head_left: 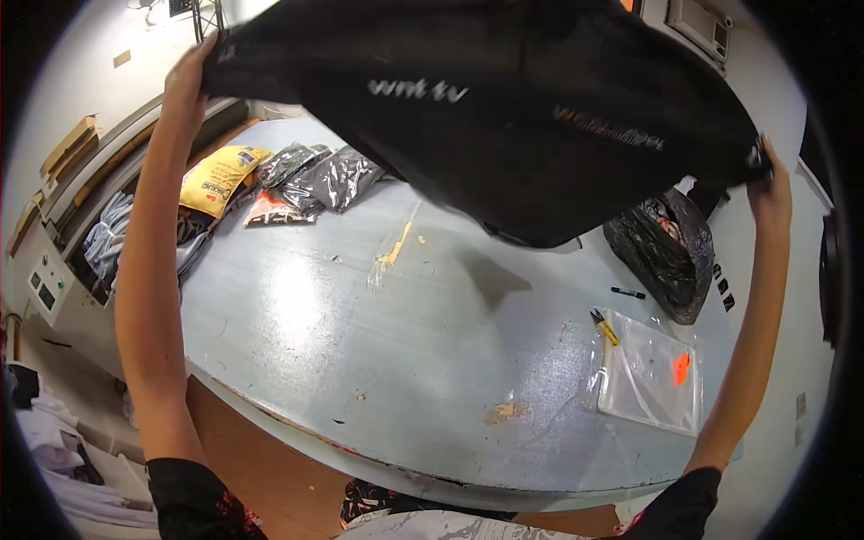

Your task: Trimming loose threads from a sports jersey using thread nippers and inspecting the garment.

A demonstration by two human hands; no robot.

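A black shirt (504,108) with light lettering is stretched out in the air above the far part of the table. Its outline is slightly blurred and its lower edge sags in the middle. My left hand (187,76) is closed on the cloth at the upper left. At the right end, my right hand (770,175) grips the opposite corner. Both arms are raised and spread wide. Under the cloth lies the grey-blue tabletop (360,306), with the shirt's shadow on it.
Clear plastic bags (643,382) lie at the right, with yellow thread snips (607,329) on their edge and a black marker (627,292) beyond. A full black plastic bag (670,261) stands behind. Far left are a yellow packet (219,183) and plastic-wrapped dark garments (342,178).
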